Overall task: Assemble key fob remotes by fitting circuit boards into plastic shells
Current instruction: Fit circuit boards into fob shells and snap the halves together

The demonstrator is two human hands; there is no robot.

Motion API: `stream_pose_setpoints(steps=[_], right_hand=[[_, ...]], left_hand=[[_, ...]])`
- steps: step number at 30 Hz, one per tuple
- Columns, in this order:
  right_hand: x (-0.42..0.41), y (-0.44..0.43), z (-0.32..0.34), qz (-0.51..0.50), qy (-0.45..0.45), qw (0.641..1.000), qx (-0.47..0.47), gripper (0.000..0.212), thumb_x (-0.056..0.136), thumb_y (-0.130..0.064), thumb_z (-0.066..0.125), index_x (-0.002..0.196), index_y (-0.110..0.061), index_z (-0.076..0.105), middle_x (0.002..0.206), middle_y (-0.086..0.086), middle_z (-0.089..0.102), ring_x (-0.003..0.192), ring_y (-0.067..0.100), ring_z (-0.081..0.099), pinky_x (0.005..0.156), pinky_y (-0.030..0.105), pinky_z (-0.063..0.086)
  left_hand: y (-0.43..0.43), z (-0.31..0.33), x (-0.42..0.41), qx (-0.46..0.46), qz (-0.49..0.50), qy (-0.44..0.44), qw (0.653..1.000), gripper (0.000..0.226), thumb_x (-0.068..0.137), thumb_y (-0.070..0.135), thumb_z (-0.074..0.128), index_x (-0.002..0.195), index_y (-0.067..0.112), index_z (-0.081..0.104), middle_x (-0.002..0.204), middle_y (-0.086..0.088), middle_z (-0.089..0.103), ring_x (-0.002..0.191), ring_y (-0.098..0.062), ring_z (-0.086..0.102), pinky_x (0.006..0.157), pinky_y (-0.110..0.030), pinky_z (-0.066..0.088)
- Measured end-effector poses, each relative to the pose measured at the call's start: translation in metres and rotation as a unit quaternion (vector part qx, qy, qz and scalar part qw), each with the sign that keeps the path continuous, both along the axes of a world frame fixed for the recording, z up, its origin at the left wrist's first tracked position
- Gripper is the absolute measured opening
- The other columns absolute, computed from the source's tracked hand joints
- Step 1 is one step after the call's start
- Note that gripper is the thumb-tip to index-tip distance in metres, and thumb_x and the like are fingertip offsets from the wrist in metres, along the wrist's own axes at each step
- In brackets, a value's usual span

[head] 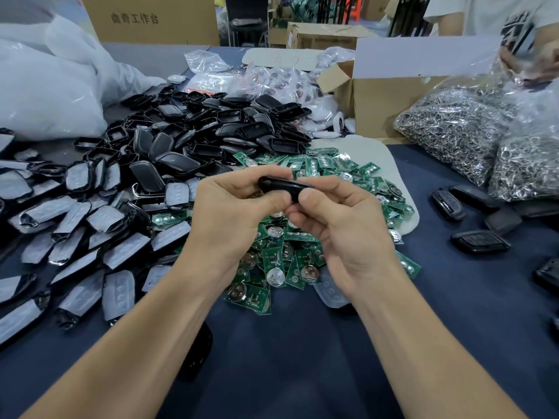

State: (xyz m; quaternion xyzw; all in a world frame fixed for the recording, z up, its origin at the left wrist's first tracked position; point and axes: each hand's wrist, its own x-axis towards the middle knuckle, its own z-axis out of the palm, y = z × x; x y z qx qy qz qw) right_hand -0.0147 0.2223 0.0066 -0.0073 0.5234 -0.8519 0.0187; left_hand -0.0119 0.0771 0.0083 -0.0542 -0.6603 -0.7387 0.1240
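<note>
Nearest, both forearms reach over the dark blue cloth-covered table point(302, 367), and a black remote-like object point(198, 352) lies partly hidden under the left forearm. Just beyond, the left hand point(230, 213) and the right hand point(341, 234) meet in mid-air above the table, both closed around one glossy black oval plastic key fob shell point(279, 186). The left thumb and curled fingers pinch its left end, and the right thumb and fingers pinch its right end. Whether a board already sits inside cannot be told.

The shell looks light and stiff, and its smooth curved skin is probably slippery, so the ends and the side seam are the sound places to grip, squeezing evenly so the halves snap without twisting.

Directly beneath the hands lies a loose heap of small green circuit boards with round silver coin cells point(281, 264). These seem thin and easy to damage, best lifted by their edges and kept off the cell and solder.

To the left spread black shell halves faced with grey film point(90, 234), and behind them a pile of empty black plastic shells point(211, 131). At the right lie dark finished-looking remotes point(479, 241).

Further off sit clear bags of silvery metal rings point(453, 131), a brown cardboard box point(387, 107) and a large white plastic bag point(45, 95). At the far right, another person's hands point(526, 65) work at a bag
</note>
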Motion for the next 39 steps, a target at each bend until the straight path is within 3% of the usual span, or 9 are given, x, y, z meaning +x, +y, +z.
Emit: stream_pose_setpoints(steps=[13, 22, 24, 27, 29, 31, 34, 36, 39], right_hand=[[-0.003, 0.012, -0.002, -0.033, 0.098, 0.984, 0.146, 0.028, 0.08, 0.018, 0.072, 0.088, -0.009, 0.077, 0.076, 0.012, 0.077, 0.062, 0.021, 0.071, 0.064, 0.026, 0.058], [-0.002, 0.001, -0.005, 0.025, -0.052, 0.99, 0.127, 0.005, 0.095, -0.004, 0.07, 0.094, -0.006, 0.074, 0.076, 0.008, 0.076, 0.062, 0.02, 0.073, 0.058, 0.028, 0.061], [0.0, 0.001, -0.006, -0.001, -0.006, 0.971, 0.241, 0.007, 0.091, -0.012, 0.075, 0.091, -0.019, 0.077, 0.08, -0.002, 0.079, 0.069, 0.016, 0.076, 0.067, 0.036, 0.064], [0.001, 0.001, -0.009, -0.079, 0.089, 0.924, 0.364, 0.022, 0.084, -0.018, 0.075, 0.1, -0.033, 0.076, 0.088, -0.017, 0.078, 0.08, 0.001, 0.073, 0.073, 0.023, 0.059], [0.0, -0.001, -0.009, -0.07, 0.093, 0.942, 0.313, 0.027, 0.082, -0.008, 0.07, 0.097, -0.029, 0.078, 0.082, -0.01, 0.078, 0.068, 0.005, 0.068, 0.063, 0.028, 0.055], [-0.001, -0.001, -0.008, -0.049, 0.059, 0.975, 0.206, 0.029, 0.084, 0.007, 0.067, 0.088, -0.019, 0.078, 0.074, 0.0, 0.077, 0.059, 0.012, 0.064, 0.058, 0.027, 0.053], [-0.004, 0.004, -0.004, 0.015, -0.017, 0.999, 0.026, 0.026, 0.088, 0.016, 0.064, 0.088, -0.009, 0.074, 0.067, 0.004, 0.071, 0.057, 0.012, 0.064, 0.057, 0.021, 0.055], [-0.006, 0.008, -0.003, 0.048, -0.037, 0.998, -0.008, 0.024, 0.089, 0.015, 0.063, 0.09, -0.008, 0.072, 0.068, 0.005, 0.068, 0.057, 0.011, 0.062, 0.053, 0.019, 0.051], [-0.005, 0.01, -0.003, 0.044, -0.01, 0.999, 0.026, 0.03, 0.088, 0.018, 0.061, 0.094, -0.009, 0.072, 0.075, 0.006, 0.069, 0.064, 0.016, 0.059, 0.057, 0.021, 0.051]], left_hand=[[0.001, -0.001, 0.0, -0.018, -0.025, 0.009, 0.999, 0.033, 0.079, -0.014, 0.076, 0.099, 0.012, 0.079, 0.092, -0.005, 0.081, 0.087, -0.017, 0.077, 0.079, -0.022, 0.058], [0.003, 0.001, 0.003, 0.004, 0.003, -0.09, 0.996, 0.025, 0.088, 0.001, 0.075, 0.108, 0.015, 0.08, 0.099, -0.002, 0.082, 0.094, -0.014, 0.077, 0.08, -0.022, 0.06], [0.004, 0.005, 0.004, -0.038, 0.036, -0.042, 0.998, 0.037, 0.085, -0.005, 0.075, 0.102, 0.028, 0.082, 0.096, 0.002, 0.081, 0.092, -0.006, 0.075, 0.081, -0.017, 0.057], [0.003, 0.005, 0.005, -0.252, 0.105, 0.033, 0.962, 0.058, 0.082, 0.004, 0.082, 0.1, 0.058, 0.074, 0.103, 0.019, 0.069, 0.1, 0.009, 0.063, 0.091, -0.007, 0.046], [0.003, 0.003, 0.007, -0.35, 0.13, 0.05, 0.926, 0.065, 0.079, 0.009, 0.087, 0.111, 0.063, 0.068, 0.103, 0.025, 0.062, 0.102, 0.015, 0.056, 0.088, 0.003, 0.037], [0.001, 0.001, 0.007, -0.339, 0.132, 0.041, 0.93, 0.062, 0.077, 0.012, 0.089, 0.122, 0.05, 0.071, 0.101, 0.025, 0.07, 0.1, 0.023, 0.058, 0.089, 0.004, 0.036], [-0.002, 0.002, 0.005, -0.222, 0.082, 0.0, 0.972, 0.04, 0.077, 0.018, 0.09, 0.111, 0.036, 0.08, 0.097, 0.02, 0.079, 0.101, 0.002, 0.072, 0.096, -0.024, 0.056], [-0.001, 0.003, 0.005, -0.163, 0.054, -0.013, 0.985, 0.03, 0.078, 0.011, 0.088, 0.103, 0.029, 0.083, 0.094, 0.012, 0.081, 0.095, -0.01, 0.077, 0.092, -0.036, 0.061], [0.003, 0.002, 0.006, -0.181, 0.092, 0.015, 0.979, 0.037, 0.074, 0.009, 0.091, 0.092, 0.04, 0.082, 0.089, 0.017, 0.08, 0.09, -0.002, 0.075, 0.086, -0.023, 0.059]])
